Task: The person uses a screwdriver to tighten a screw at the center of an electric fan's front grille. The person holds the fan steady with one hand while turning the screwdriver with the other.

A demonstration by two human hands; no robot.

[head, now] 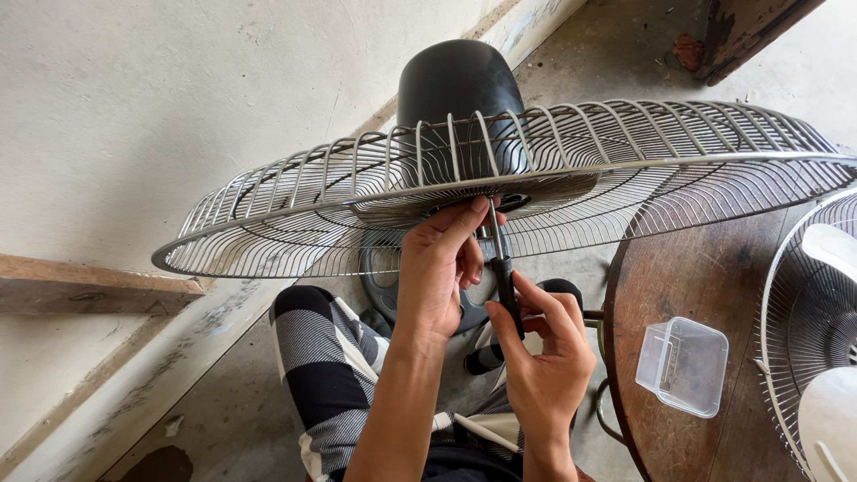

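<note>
Metal wire fan guard [295,210] spanning the view, black motor housing [459,85] behind. Left hand [439,272] reaching under its centre, grip spread, fingertips at the hub. Right hand [543,353] just beside, grip pinching a screwdriver [502,268] pointed up. Further right, wooden surface [687,277] bearing a clear plastic container [683,366].

- Left hand [435,268]: raised, forearm rising from lower centre, fingers curled, fingertips pressed upward, thumb tucked alongside.
- Right hand [542,350]: lower, just beside the left, fingers and thumb pinched closed around a slim shaft, wrist bent upward.
</note>
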